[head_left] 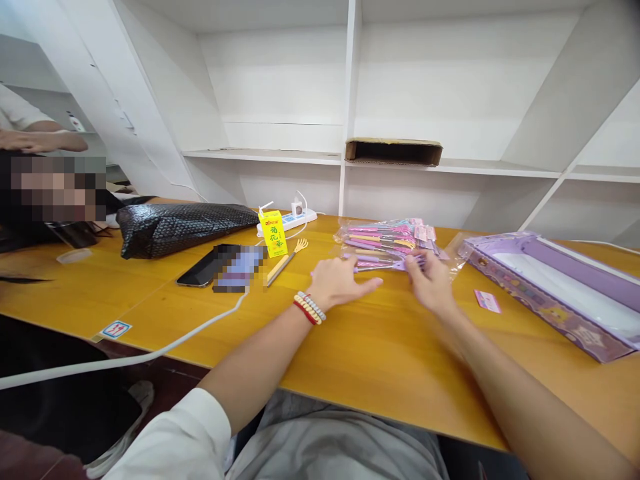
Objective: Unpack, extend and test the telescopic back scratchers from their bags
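A purple back scratcher (375,268) with a metal rod lies across between my two hands, low over the table. My left hand (334,285) is closed around its left end, thumb stretched out to the right. At its purple claw end, the fingers of my right hand (431,283) pinch it. Just behind are several more back scratchers (383,233) in pink, yellow and blue, bundled in clear plastic with pink tags. Another back scratcher (287,262), with a cream claw, rests by itself left of my left hand.
A purple open box (550,313) and a small pink card (487,301) lie right. Left are a yellow drink carton (273,233), phones (200,267), a power strip (310,216), a white cable (200,331) and a black bubble-wrap package (185,227). Another person's arm (45,137) shows far left.
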{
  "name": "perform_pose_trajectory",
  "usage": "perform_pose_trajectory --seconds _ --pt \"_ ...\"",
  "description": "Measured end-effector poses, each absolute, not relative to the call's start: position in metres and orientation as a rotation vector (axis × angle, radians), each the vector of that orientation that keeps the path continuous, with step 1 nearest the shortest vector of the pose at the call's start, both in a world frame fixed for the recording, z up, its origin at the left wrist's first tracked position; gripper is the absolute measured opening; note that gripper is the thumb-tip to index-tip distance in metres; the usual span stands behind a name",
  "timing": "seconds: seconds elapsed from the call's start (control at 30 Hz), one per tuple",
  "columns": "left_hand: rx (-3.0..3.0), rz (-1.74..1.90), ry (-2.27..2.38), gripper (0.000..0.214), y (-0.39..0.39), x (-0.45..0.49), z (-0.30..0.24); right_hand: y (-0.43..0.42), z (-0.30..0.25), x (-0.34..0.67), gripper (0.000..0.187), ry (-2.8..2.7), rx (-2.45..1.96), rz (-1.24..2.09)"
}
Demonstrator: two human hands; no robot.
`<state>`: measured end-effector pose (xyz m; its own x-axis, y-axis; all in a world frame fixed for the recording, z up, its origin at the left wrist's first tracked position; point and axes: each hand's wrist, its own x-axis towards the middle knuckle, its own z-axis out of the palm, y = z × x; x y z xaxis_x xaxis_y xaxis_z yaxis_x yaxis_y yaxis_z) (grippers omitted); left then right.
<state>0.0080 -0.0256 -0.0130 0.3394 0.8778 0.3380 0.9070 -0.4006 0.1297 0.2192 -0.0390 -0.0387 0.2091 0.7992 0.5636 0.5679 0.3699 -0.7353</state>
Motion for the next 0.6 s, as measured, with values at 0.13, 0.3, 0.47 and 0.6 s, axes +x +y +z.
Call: perform_pose_trajectory --seconds 0.13,0.3,0.47,0.6 --pt "-2.583 -0.538 -1.615 0.062 -0.038 0.024 -0.022 -0.052 -0.041 0.183 0.024 -1.499 -1.126 0.325" --pt "-2.684 -0.675 -1.575 0.029 -0.033 0.027 -0.024 -0.046 -0.037 0.197 0.027 -1.336 -1.047 0.540" --pt "-2.747 -0.736 -1.526 0.032 -0.028 0.026 -0.026 -0.031 -0.036 0.219 0.037 -0.998 -0.974 0.706" --pt "-2.811 -0.711 -1.475 0.043 -0.028 0.027 -0.034 -0.030 -0.043 0.215 0.036 -1.016 -0.955 0.959"
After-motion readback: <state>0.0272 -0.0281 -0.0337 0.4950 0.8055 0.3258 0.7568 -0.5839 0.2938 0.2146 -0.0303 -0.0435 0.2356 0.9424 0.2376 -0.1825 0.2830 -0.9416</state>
